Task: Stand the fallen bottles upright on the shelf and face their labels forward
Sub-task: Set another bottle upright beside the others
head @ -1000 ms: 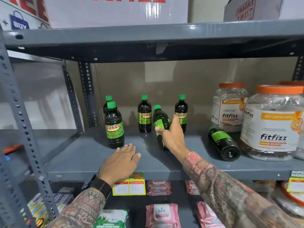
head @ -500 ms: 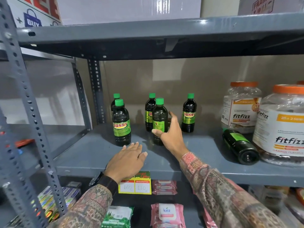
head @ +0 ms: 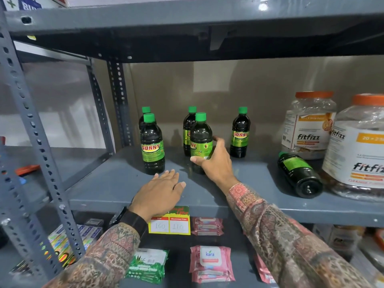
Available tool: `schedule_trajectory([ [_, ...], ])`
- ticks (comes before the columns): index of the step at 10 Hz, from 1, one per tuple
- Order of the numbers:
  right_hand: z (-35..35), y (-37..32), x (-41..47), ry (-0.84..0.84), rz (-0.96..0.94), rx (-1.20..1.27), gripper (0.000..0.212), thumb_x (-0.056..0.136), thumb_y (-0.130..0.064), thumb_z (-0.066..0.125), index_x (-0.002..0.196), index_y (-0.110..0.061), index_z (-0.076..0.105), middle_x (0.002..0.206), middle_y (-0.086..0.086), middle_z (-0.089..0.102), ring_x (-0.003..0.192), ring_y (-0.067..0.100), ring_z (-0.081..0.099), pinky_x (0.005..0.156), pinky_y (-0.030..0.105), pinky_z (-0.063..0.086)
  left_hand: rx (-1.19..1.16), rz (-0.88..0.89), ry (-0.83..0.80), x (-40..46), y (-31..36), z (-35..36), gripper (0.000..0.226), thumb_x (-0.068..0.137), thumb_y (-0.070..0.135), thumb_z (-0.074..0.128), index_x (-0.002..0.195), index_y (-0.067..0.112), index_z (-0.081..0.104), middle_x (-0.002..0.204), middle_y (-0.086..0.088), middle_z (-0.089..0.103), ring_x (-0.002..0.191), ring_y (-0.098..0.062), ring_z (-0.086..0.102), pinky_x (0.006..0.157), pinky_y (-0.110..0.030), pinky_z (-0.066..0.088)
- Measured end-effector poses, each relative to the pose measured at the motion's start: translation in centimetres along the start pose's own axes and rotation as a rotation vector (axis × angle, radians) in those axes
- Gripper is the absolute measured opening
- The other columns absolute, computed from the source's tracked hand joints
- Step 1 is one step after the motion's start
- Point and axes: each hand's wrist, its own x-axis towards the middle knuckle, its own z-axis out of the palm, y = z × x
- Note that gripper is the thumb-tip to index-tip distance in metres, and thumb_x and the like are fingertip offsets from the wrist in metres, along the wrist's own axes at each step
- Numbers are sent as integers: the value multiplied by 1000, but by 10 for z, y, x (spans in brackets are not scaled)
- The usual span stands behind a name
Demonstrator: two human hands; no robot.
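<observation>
Dark bottles with green caps and green SUNNY labels stand on the grey shelf (head: pixel 249 183). My right hand (head: pixel 214 163) grips the middle front bottle (head: pixel 201 138), which is upright with its label turned partly to the left. Flat on the shelf's front lies my left hand (head: pixel 160 192), fingers spread, holding nothing. Another bottle (head: pixel 152 146) stands front left with its label forward, and one more peeks from behind it. Two upright bottles (head: pixel 240 134) stand at the back. One bottle (head: pixel 299 174) lies fallen on its side at the right, base toward me.
Two large fitfizz jars (head: pixel 307 125) with orange lids stand right of the fallen bottle. The upper shelf (head: pixel 187 19) hangs low overhead. A slotted post (head: pixel 31 132) rises at the left. Price tags (head: pixel 169 222) hang on the shelf edge, with wipe packs (head: pixel 209 260) below.
My right hand has raised the middle bottle from a tilt to upright and turned it a little. The left hand stays flat on the shelf. The camera has moved closer.
</observation>
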Motion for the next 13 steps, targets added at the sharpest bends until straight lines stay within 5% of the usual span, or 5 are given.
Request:
schedule_trajectory([
  [4,-2,0,-2,-6,-11,-14,87,74,-31,91,142,-15,40,131,5,65,120,27,64,98,42,52,0,0,-2,2,-1,1,66,111,50,20,168,18,19,177,2,13,164,-12,10,134,-35,4],
  [6,-2,-5,-8,50,-22,-103,97,66,-51,94,138,-13,42,135,9,60,121,29,63,97,45,53,-7,4,7,2,-2,1,65,111,50,21,168,18,20,177,3,13,164,-12,9,133,-34,4],
  [8,-3,-6,-7,-38,-19,-55,64,83,-28,85,133,-13,48,126,6,70,115,25,66,97,41,52,-3,6,8,2,-2,1,65,111,50,21,168,18,21,177,2,15,164,-12,10,133,-34,4],
  [11,-8,-11,-12,-119,15,1,69,87,-27,82,145,-14,46,135,7,66,126,25,62,106,40,49,5,3,-8,-1,0,-3,65,111,50,19,168,18,19,177,3,13,164,-12,10,132,-34,4],
  [13,-60,-10,-14,47,-37,-688,70,87,-47,74,139,-10,47,138,16,56,126,36,53,101,51,49,2,9,-14,-3,1,-4,66,111,49,19,168,17,18,177,2,13,164,-13,10,132,-34,4],
])
